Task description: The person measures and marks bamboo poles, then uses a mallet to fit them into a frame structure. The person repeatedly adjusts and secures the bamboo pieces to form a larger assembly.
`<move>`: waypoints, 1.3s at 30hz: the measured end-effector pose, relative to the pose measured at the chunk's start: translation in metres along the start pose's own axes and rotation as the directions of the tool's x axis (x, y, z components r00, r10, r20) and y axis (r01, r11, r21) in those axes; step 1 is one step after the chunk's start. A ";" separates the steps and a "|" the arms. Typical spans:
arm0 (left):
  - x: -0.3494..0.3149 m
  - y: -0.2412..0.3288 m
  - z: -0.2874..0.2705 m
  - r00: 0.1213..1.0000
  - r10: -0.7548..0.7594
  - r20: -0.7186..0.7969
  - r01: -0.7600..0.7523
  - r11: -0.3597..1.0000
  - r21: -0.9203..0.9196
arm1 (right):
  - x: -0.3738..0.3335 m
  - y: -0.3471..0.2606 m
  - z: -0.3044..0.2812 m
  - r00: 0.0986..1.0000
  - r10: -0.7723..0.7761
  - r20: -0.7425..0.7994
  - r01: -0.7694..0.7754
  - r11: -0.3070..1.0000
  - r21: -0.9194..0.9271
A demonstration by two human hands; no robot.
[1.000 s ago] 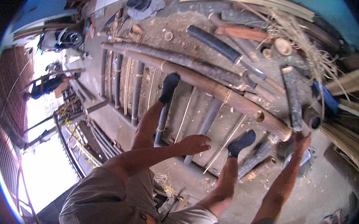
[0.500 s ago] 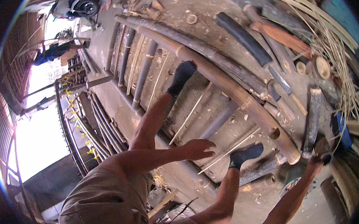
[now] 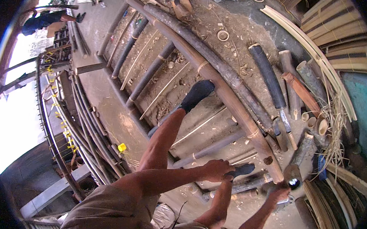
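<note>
My right hand (image 3: 280,192) is closed round a dark tool (image 3: 293,173) with a shiny round face, beside the near end of a thick brown bamboo pole (image 3: 225,92); its exact kind is unclear. My left hand (image 3: 218,170) is in front of me with fingers curled, near a thin pale stick (image 3: 244,158); whether anything is inside the fist is hidden. The brown pole forms the right side of a ladder-like bamboo frame on the ground, with several rungs such as a grey one (image 3: 215,148). A round hole (image 3: 268,161) shows near the pole's end.
My feet in dark socks, one (image 3: 197,94) against the pole, stand within the frame. A second pole (image 3: 220,70) lies alongside. At right are a long blade (image 3: 285,120), cut bamboo pieces (image 3: 266,71) and split strips (image 3: 337,140). Someone (image 3: 46,22) is at far left.
My right hand has moved left with the tool, close to the pole's end. My left hand has moved down and right, its fingers now curled. The view has shifted.
</note>
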State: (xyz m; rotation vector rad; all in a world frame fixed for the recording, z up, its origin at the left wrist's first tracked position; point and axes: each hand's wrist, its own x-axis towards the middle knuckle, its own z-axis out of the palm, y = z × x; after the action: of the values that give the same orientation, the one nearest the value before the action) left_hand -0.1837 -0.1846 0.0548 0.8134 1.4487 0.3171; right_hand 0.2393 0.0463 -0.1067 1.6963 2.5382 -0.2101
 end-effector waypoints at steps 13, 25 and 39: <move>-0.045 0.002 -0.066 0.971 0.174 0.165 -0.215 0.935 0.283 | 0.147 -0.550 0.004 0.797 -0.018 0.604 -0.604 -0.002 0.797; -0.061 0.008 -0.141 0.942 0.143 -0.305 -0.228 0.937 -0.265 | 0.240 -0.839 0.092 0.862 -0.168 0.478 -0.414 0.311 0.855; -0.069 0.000 -0.173 0.948 0.119 -0.294 -0.224 0.907 -0.356 | 0.250 -0.864 0.120 0.803 -0.153 0.576 -0.489 0.383 0.784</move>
State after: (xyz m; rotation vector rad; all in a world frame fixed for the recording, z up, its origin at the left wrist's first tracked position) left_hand -0.3581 -0.1782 0.1206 0.5904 1.4971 0.8497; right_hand -0.6557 -0.0708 -0.2018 1.6600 1.7021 -2.1092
